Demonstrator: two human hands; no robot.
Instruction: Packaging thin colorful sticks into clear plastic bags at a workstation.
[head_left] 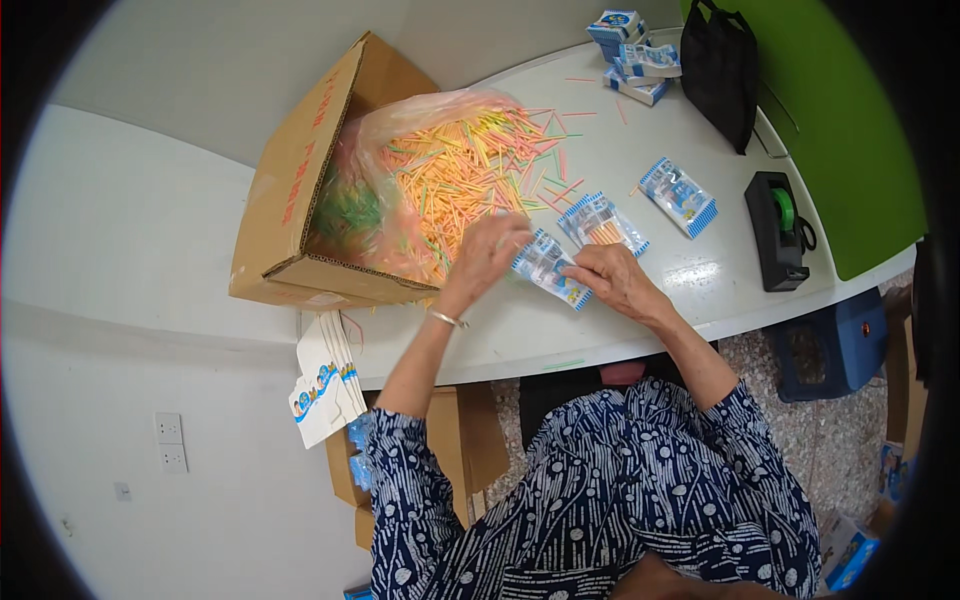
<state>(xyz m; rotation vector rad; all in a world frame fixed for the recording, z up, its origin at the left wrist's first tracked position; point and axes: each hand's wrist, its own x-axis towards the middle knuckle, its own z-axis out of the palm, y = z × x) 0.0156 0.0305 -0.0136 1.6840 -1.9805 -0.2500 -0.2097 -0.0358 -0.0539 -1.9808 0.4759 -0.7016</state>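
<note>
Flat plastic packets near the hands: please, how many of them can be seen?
3: a held packet, pinched by the right hand; a second packet just beyond it; a third packet farther right, toward the black tape dispenser. Others may be hidden underneath.

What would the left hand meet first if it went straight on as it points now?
For the left hand, probably the pile of coloured sticks, although its height above the table is unclear.

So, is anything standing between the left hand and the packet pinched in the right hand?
Nothing visible: the left hand is beside the upper-left end of the packet; blur hides whether they touch.
</note>
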